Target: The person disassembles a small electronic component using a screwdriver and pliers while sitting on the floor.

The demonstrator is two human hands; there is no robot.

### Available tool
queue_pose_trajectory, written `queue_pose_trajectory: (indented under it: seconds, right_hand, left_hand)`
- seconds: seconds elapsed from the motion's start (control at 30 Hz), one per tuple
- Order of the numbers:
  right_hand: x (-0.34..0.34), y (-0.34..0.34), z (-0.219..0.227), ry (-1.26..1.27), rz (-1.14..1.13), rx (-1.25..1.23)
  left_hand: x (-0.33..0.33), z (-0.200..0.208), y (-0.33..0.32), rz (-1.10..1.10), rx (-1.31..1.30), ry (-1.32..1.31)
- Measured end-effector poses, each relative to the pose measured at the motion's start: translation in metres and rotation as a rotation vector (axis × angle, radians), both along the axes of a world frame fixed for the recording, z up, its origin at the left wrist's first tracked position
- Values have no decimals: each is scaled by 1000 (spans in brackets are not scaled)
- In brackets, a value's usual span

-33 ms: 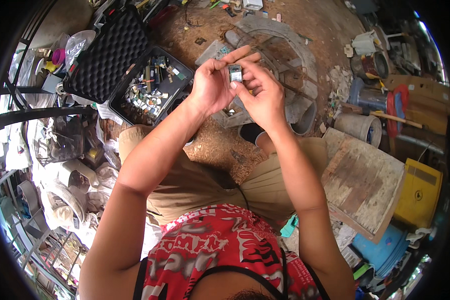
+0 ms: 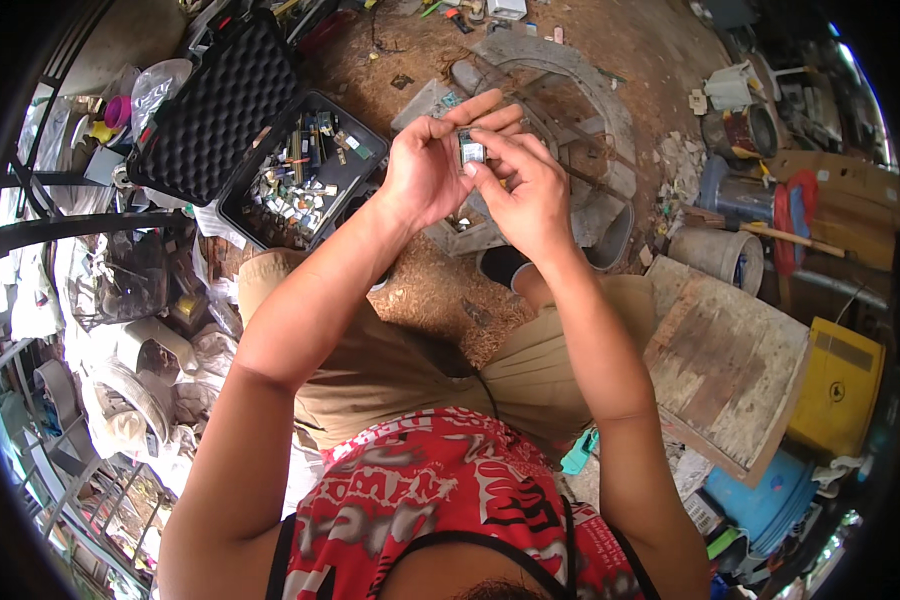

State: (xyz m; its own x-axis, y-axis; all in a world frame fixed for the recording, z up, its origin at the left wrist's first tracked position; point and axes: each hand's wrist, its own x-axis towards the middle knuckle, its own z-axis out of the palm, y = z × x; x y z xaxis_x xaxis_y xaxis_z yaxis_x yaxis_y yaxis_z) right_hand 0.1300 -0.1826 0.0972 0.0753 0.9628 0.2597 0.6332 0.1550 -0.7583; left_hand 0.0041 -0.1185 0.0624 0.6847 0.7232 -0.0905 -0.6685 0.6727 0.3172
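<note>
Between my hands, above the floor ahead, is a small circuit board (image 2: 472, 150) with a whitish label on its face. My right hand (image 2: 522, 180) pinches it, thumb at its lower edge and forefinger bent over its upper right side. My left hand (image 2: 422, 170) curls round its left side, thumb near the upper left edge and some fingers reaching out behind it. To the left lies an open black hard case (image 2: 260, 235), its lid (image 2: 215, 115) lined with bumpy foam. Inside are several small circuit boards and pale chip-like pieces (image 2: 290, 205).
Under my hands, a round grey slotted frame (image 2: 620, 130) lies on the brown floor. Along the right are a worn wooden board (image 2: 725, 360), a yellow case (image 2: 838, 385), a blue bucket (image 2: 765, 500) and a pale bucket (image 2: 715, 255). White scrap parts (image 2: 135, 390) and bags crowd the left.
My right forefinger has shifted slightly over the top of the circuit board, which is tilted a little differently. The arms and the case have stayed in place.
</note>
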Motion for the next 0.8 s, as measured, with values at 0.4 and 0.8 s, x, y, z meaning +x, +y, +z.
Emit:
queue_pose_trajectory:
  seconds: [0.4,0.8]
  right_hand:
    - [37,-8,-13,1058,-112,-271]
    - [5,-21,-24,708,-45,-313]
  left_hand:
    - [-3,6,4,100,-38,203]
    - [8,2,-5,-24,156,56]
